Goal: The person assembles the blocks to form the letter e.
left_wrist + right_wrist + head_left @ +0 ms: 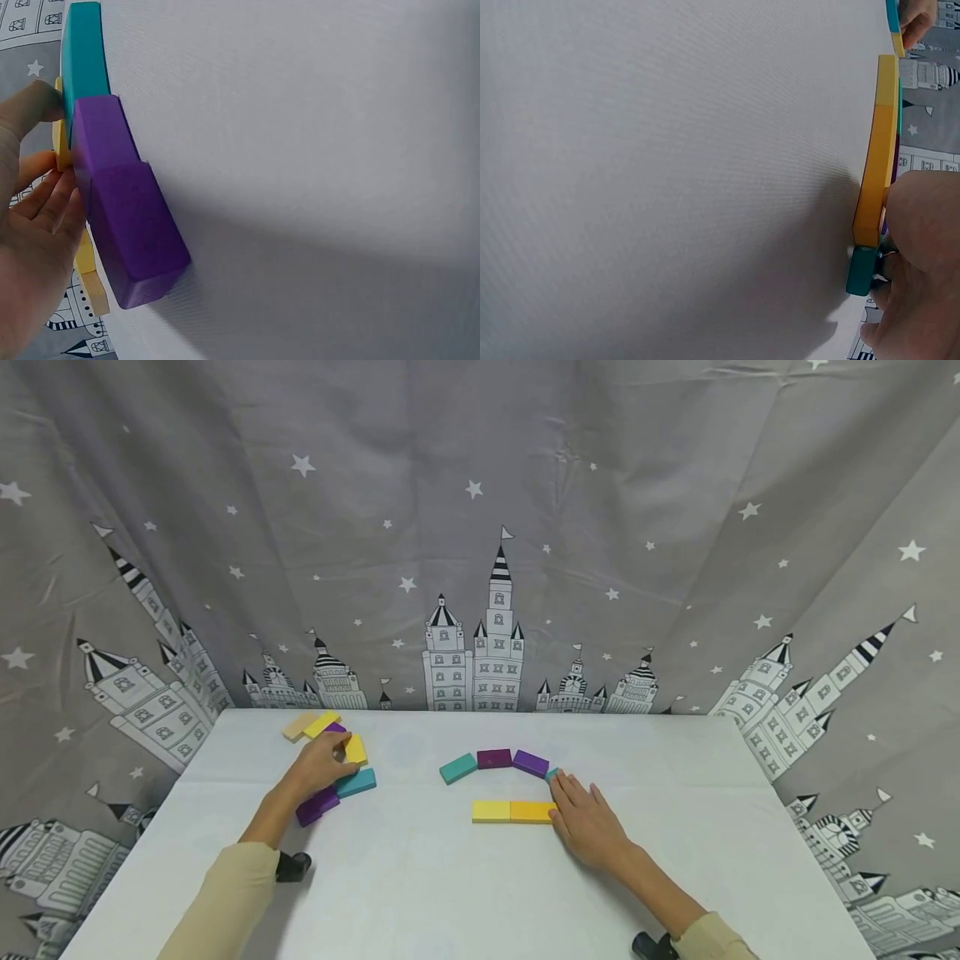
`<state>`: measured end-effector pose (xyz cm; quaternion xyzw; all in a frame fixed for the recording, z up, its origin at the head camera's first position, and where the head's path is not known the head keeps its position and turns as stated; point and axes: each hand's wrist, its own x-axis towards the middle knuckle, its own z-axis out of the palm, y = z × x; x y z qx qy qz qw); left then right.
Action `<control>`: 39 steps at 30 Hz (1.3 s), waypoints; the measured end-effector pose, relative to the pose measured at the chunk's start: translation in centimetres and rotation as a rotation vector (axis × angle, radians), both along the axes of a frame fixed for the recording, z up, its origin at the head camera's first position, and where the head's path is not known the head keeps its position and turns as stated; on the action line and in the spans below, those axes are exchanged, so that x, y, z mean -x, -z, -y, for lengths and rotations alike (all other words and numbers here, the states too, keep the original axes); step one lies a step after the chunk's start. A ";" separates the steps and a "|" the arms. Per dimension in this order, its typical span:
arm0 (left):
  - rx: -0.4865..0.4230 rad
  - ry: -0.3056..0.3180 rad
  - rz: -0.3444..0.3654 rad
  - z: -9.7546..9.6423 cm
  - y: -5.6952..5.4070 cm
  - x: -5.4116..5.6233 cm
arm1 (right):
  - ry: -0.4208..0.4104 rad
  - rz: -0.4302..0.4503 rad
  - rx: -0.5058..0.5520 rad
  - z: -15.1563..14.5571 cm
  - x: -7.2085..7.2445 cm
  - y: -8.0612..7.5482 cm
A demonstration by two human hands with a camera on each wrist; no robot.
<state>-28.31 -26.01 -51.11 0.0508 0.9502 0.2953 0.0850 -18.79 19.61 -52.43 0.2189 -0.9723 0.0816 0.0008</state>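
On the left, my left hand (322,764) pinches a yellow block (355,750) between thumb and fingers, beside a teal block (356,782). Purple blocks (131,217) lie near its palm in the left wrist view, one overlapping the other. My right hand (588,822) lies palm down, its straight fingers touching a teal block (552,773) mostly covered by them. Its thumb side is at the end of an orange block (531,812), which lies end to end with another yellow block (491,812). The right wrist view shows the teal block's end (862,271) past the orange one.
A teal block (458,768), a maroon block (494,759) and a violet block (531,764) form a curve behind the yellow-orange row. A tan block (299,727) and a yellow block (322,724) lie beyond my left hand. A patterned grey curtain (472,527) hangs behind the white table (420,885).
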 end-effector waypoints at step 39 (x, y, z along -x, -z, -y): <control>-0.121 0.316 -0.116 -11.7 1.2 -6.1 | 0.005 0.031 -0.013 0.0 0.1 -0.3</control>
